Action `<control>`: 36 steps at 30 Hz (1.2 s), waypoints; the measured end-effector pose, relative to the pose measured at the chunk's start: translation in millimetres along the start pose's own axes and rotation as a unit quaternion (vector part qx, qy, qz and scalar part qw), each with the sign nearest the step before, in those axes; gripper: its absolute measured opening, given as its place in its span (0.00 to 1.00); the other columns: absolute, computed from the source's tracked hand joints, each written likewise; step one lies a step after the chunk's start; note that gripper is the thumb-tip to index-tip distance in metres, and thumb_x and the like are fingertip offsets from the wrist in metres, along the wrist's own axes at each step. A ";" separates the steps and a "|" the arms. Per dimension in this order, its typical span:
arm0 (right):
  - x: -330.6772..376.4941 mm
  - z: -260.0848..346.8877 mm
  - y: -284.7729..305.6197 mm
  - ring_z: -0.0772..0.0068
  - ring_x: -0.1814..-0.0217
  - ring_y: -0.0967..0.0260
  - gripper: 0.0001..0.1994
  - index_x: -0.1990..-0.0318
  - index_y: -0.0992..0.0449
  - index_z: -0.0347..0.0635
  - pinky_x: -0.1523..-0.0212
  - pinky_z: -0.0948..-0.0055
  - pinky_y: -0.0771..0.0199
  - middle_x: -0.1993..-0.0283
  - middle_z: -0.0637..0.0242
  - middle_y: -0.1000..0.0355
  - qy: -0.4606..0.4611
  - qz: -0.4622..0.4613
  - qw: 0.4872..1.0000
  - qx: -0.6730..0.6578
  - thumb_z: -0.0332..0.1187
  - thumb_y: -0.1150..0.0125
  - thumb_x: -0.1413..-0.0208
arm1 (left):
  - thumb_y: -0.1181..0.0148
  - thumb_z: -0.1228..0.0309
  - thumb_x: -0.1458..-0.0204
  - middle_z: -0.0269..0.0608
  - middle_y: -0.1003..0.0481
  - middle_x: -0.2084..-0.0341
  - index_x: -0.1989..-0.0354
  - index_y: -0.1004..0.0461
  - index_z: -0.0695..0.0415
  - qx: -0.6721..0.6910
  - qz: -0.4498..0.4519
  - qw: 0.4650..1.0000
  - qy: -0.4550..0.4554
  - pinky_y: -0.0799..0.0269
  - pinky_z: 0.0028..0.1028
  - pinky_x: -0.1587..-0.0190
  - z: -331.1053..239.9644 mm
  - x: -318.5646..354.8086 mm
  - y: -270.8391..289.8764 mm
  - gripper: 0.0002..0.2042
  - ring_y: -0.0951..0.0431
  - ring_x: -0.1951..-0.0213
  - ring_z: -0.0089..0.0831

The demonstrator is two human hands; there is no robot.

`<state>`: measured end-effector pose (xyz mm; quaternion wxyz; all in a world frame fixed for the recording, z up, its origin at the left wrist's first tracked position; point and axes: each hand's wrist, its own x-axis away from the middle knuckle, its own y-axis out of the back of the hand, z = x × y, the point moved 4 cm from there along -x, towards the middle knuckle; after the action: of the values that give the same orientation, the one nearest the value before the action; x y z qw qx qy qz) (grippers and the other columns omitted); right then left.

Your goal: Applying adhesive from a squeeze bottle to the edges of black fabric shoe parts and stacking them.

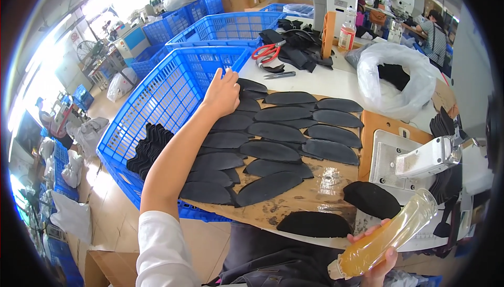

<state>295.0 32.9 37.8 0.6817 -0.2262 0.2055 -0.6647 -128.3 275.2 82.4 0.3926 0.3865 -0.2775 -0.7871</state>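
My left hand (pixel 222 94) reaches out over the upper left corner of a layout of black, curved, leaf-shaped pieces (pixel 286 114), beside the blue crate's rim. Its fingers point away, slightly apart; nothing shows in them, though their undersides are hidden. My right hand (pixel 382 267), low at the right, is wrapped round a clear bottle (pixel 395 227) of amber liquid. The bottle tilts, its pale narrow end down toward the left. The pieces lie in overlapping rows on a stained brown board (pixel 328 184). Two loose black pieces, one at the near edge (pixel 314 224) and another above the bottle (pixel 371 199), lie apart.
A blue crate (pixel 152 90) stands left of the board, with a wavy stack of black pieces (pixel 148 150) in it. Red-handled scissors (pixel 268 50) and black scraps (pixel 302 45) lie behind. At right are a white plastic bag (pixel 396 95) and a white machine arm (pixel 425 158).
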 end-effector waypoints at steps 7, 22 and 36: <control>0.7 -1.4 1.0 0.54 0.59 0.28 0.35 0.42 0.45 0.46 0.51 0.44 0.28 0.59 0.58 0.34 -0.002 -0.005 1.000 -0.005 0.52 0.42 0.54 | 0.44 0.67 0.54 0.46 0.28 0.57 0.73 0.19 0.58 -0.142 -0.018 0.987 -0.065 0.46 0.43 0.40 -4.2 -1.7 -11.6 0.10 0.37 0.44 0.42; 6.2 1.9 0.8 0.53 0.59 0.28 0.35 0.42 0.45 0.47 0.51 0.44 0.27 0.59 0.58 0.35 0.005 0.003 1.000 -0.012 0.52 0.42 0.54 | 0.43 0.67 0.54 0.48 0.29 0.56 0.53 0.27 0.58 -0.053 0.016 0.995 0.089 0.46 0.44 0.43 0.7 4.7 50.5 0.18 0.36 0.46 0.43; -32.5 18.4 -94.5 0.56 0.54 0.31 0.40 0.43 0.45 0.40 0.51 0.58 0.28 0.54 0.53 0.33 0.215 0.118 0.961 0.129 0.40 0.26 0.61 | 0.38 0.73 0.61 0.37 0.25 0.65 0.61 0.22 0.56 0.428 -0.173 0.882 -0.098 0.27 0.31 0.57 -171.3 176.0 157.9 0.15 0.24 0.62 0.33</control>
<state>227.7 64.7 107.1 0.7182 0.0375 0.2850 -0.6336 7.8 21.0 36.9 0.0173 0.4795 -0.5535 -0.6808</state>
